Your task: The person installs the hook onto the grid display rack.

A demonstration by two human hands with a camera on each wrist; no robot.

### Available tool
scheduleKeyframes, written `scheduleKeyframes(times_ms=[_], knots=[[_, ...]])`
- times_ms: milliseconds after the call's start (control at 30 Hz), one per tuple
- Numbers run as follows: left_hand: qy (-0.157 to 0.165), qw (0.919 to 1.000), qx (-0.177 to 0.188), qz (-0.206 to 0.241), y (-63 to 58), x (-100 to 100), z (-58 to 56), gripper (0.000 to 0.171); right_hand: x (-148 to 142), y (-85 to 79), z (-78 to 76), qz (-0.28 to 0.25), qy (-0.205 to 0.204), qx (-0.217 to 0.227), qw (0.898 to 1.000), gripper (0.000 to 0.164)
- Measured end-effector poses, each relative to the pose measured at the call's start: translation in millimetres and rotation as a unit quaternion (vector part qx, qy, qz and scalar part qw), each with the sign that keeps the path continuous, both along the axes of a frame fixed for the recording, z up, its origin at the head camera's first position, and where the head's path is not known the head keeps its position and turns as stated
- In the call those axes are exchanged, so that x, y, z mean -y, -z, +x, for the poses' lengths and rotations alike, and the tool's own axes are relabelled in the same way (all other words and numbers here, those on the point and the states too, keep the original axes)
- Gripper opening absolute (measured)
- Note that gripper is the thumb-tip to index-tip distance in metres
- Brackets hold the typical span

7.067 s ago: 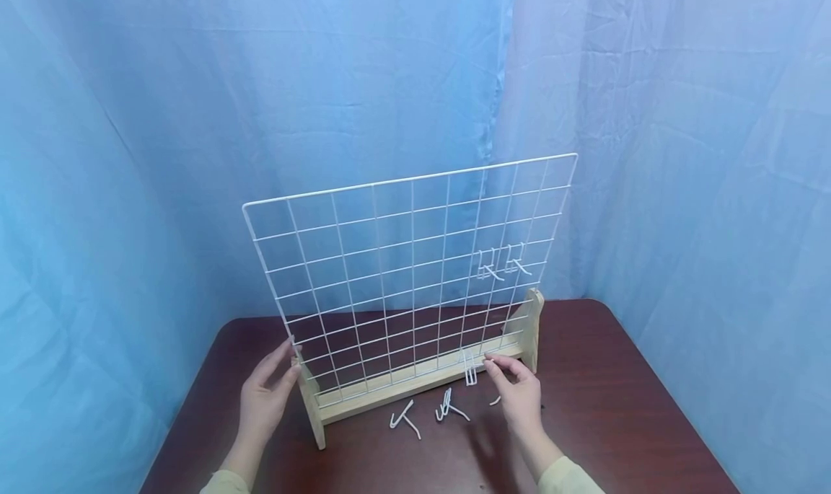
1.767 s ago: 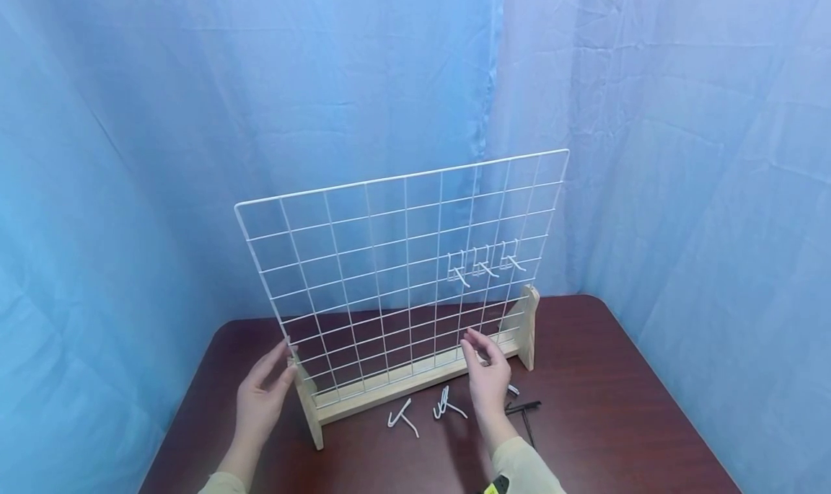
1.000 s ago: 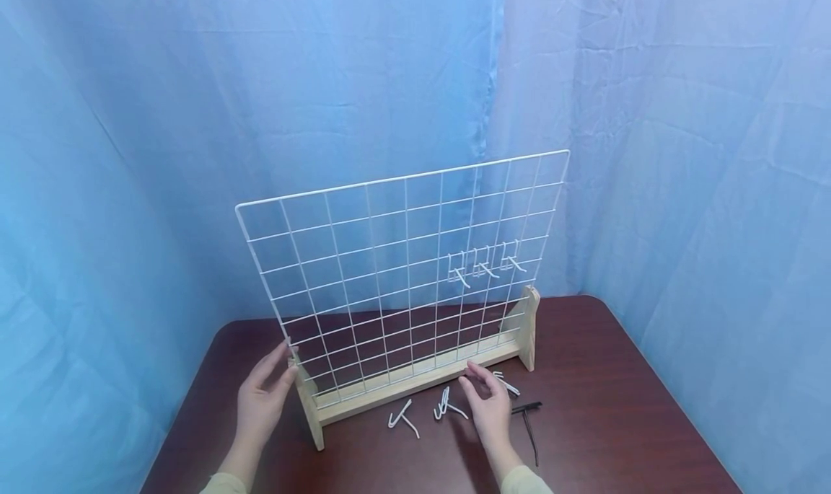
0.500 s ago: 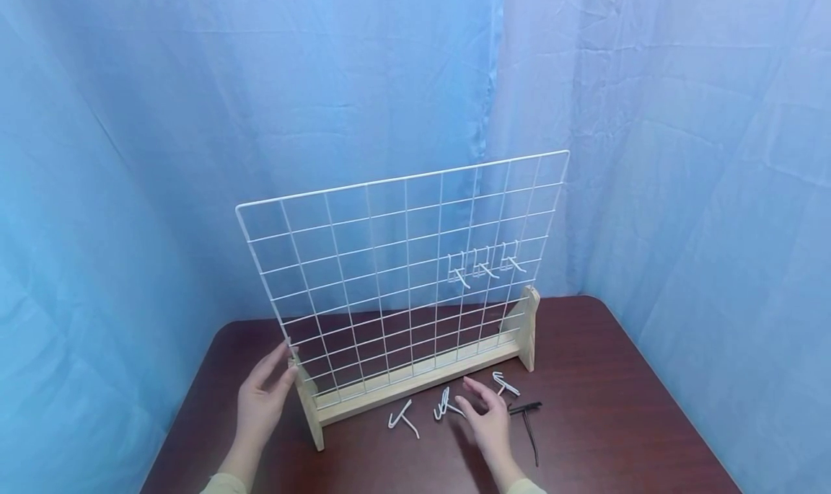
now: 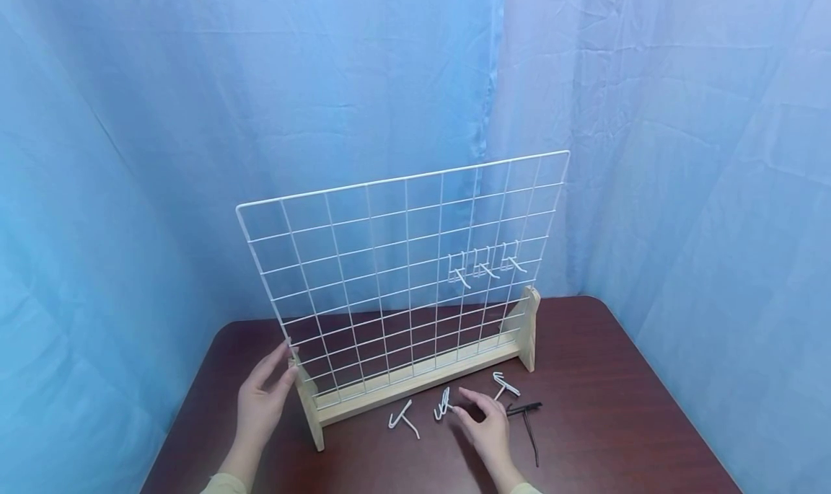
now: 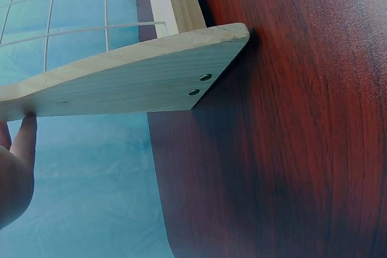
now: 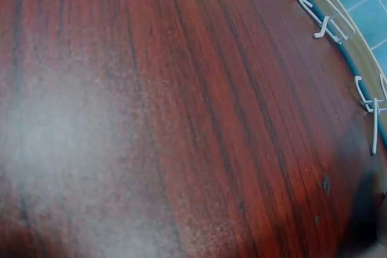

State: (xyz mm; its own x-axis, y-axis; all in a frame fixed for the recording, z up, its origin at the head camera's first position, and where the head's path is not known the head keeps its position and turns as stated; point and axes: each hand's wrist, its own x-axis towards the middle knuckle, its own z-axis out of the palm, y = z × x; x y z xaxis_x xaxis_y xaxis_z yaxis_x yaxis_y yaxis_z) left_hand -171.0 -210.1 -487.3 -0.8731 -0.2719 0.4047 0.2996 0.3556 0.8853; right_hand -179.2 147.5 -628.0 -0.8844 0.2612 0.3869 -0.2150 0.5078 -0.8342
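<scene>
My right hand (image 5: 483, 425) is low over the dark red table (image 5: 623, 422), fingers loosely curved, thumb just beside the prong of the middle loose white hook (image 5: 443, 404); contact I can't confirm. Clock taken from that hand, 12 away from me: middle hook at 10, left loose white hook (image 5: 403, 414) at 9, black hook (image 5: 526, 409) at 3, right loose white hook (image 5: 508, 387) at 1. Left hand (image 5: 262, 397), at 9, pinches the left wooden upright (image 5: 310, 407) near its top; my left wrist cam shows two screw heads (image 6: 205, 77) in its outer face. Wooden base rail (image 5: 422, 384) at 10, white wire grid (image 5: 405, 179) standing in it, leaning back. Three hung white hooks (image 5: 488, 269) sit side by side on the grid at 12. Blue curtain (image 5: 363, 83) behind.
</scene>
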Motion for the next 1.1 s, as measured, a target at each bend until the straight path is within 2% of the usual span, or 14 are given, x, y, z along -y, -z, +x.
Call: scheduleKeyframes(times_ms=[133, 233, 467, 733, 1100], knots=[[0.002, 1.0, 0.003, -0.005, -14.5, -5.9, 7.3, 0.045, -1.4, 4.4, -0.1, 0.025, -0.001, -0.015, 1.0, 0.037], [0.002, 0.9999, 0.011, -0.003, -18.6, -7.3, 9.2, 0.045, -1.9, 6.3, 0.8, 0.041, -0.004, -0.033, 0.999, 0.038], [0.004, 1.0, 0.006, 0.004, -17.5, -6.8, 8.9, 0.045, -4.1, 9.3, 1.5, 0.082, -0.017, -0.066, 0.994, 0.041], [0.003, 1.0, 0.005, 0.008, -17.2, -6.6, 8.6, 0.045, -7.7, 14.4, -0.7, 0.141, -0.032, -0.107, 0.984, 0.04], [0.001, 0.9999, 0.014, 0.007, -17.1, -6.4, 8.5, 0.045, -7.7, 13.5, 1.7, 0.182, -0.018, -0.042, 0.982, 0.037]])
